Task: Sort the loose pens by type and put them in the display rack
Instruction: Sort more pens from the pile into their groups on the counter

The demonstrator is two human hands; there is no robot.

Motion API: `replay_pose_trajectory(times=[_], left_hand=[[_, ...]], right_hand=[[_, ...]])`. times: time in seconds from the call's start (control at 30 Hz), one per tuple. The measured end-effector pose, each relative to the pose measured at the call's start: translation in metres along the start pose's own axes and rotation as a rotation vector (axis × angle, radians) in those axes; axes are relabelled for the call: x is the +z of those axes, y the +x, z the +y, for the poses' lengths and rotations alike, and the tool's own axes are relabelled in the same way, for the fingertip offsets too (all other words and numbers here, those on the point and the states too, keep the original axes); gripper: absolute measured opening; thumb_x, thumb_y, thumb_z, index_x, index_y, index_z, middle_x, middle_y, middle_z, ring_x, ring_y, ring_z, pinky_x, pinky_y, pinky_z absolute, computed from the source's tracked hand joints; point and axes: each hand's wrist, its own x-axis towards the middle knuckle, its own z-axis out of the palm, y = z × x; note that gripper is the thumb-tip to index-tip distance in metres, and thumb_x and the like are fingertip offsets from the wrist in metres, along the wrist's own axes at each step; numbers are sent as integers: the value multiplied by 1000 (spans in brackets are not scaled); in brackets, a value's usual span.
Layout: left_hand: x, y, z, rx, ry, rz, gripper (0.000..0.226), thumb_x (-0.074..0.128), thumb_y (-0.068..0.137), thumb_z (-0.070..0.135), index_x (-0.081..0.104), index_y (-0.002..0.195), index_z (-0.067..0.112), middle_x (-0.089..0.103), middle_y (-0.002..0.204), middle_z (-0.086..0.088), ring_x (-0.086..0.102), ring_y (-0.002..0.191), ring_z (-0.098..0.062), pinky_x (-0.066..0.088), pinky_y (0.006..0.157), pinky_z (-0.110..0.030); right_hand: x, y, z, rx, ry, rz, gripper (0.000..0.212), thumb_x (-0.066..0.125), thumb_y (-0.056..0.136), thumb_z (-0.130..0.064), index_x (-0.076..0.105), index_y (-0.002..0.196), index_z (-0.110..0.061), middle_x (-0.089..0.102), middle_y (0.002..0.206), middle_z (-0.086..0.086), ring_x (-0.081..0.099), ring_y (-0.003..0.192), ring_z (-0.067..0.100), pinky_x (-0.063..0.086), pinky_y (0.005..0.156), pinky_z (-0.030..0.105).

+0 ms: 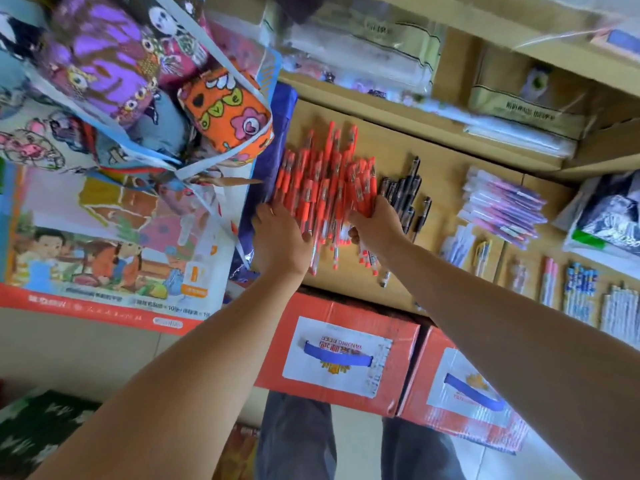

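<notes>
A large heap of red pens lies on the wooden shelf. My left hand lies flat against the heap's left side, fingers straight. My right hand grips a bunch of red pens at the heap's right edge, their ends sticking out below my fist. A small group of black pens lies just right of my right hand. Further right are purple pens in clear sleeves and slots with white and blue pens.
Patterned fabric pencil cases in a hanging bag crowd the left, above a colourful box. Two orange cartons stand below the shelf edge. An upper shelf holds packets in plastic. A dark bag lies far right.
</notes>
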Motion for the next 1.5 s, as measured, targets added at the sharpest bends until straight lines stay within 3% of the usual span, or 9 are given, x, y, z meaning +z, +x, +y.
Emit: replay_pose_trajectory(times=[0.13, 0.27, 0.57, 0.9, 1.03, 1.1, 1.27, 1.37, 1.5], left_hand=[[0, 4, 7, -1, 31, 26, 56, 64, 85, 27, 41, 127, -3, 45, 127, -21, 45, 117, -34, 37, 103, -37], [3, 6, 11, 15, -67, 32, 61, 67, 83, 23, 39, 131, -3, 48, 127, -20, 46, 119, -33, 35, 104, -36], [4, 16, 10, -134, -232, -119, 54, 64, 86, 39, 48, 120, -1, 60, 116, -16, 61, 103, -32, 50, 83, -38], [2, 16, 7, -65, -183, -64, 48, 61, 89, 35, 48, 120, 1, 57, 120, -16, 55, 110, -31, 47, 90, -41], [0, 15, 5, -30, -130, 5, 49, 63, 87, 32, 47, 121, 1, 52, 121, -16, 54, 109, -29, 49, 91, -39], [-2, 12, 5, 8, -119, 42, 47, 65, 86, 28, 47, 121, 2, 49, 121, -17, 54, 105, -30, 50, 91, -39], [-6, 7, 6, 98, -57, 86, 49, 67, 84, 23, 45, 123, 3, 45, 123, -18, 50, 109, -31, 49, 92, -39], [-6, 8, 8, 147, -5, 104, 48, 65, 84, 24, 46, 124, 5, 44, 126, -16, 48, 112, -31, 49, 90, -42], [-3, 8, 10, 219, -6, 118, 55, 69, 80, 21, 46, 128, 9, 40, 133, -15, 44, 118, -31, 46, 94, -45]], right_hand=[[3, 3, 0, -2, 0, -8, 20, 60, 91, -15, 51, 107, -9, 64, 97, 16, 60, 71, 22, 59, 71, 47], [1, 5, 1, 6, -6, -18, 20, 61, 91, -16, 54, 108, -10, 66, 97, 16, 63, 74, 24, 59, 72, 47], [2, 7, 2, 20, -1, -22, 24, 62, 91, -19, 53, 111, -8, 65, 99, 15, 68, 84, 30, 59, 74, 45], [6, 7, 0, -93, -155, 85, 25, 61, 91, -24, 52, 107, -8, 62, 92, 8, 60, 73, 20, 55, 63, 32], [11, 8, -3, -138, -201, 159, 26, 62, 90, -25, 50, 105, -8, 50, 81, -3, 47, 65, 6, 38, 51, 17], [15, 8, -4, -143, -215, 191, 30, 63, 89, -28, 51, 107, -8, 54, 91, 2, 47, 68, 9, 33, 50, 16], [18, 1, -3, -185, -270, 242, 30, 60, 90, -26, 58, 113, -8, 51, 115, 7, 44, 76, 10, 30, 55, 12], [16, 1, 1, -203, -344, 279, 21, 54, 92, -21, 61, 105, -6, 53, 112, 11, 42, 87, 15, 46, 74, 26], [19, -1, 3, -214, -399, 310, 19, 51, 92, -16, 58, 106, -5, 48, 113, 12, 37, 96, 20, 32, 82, 23]])
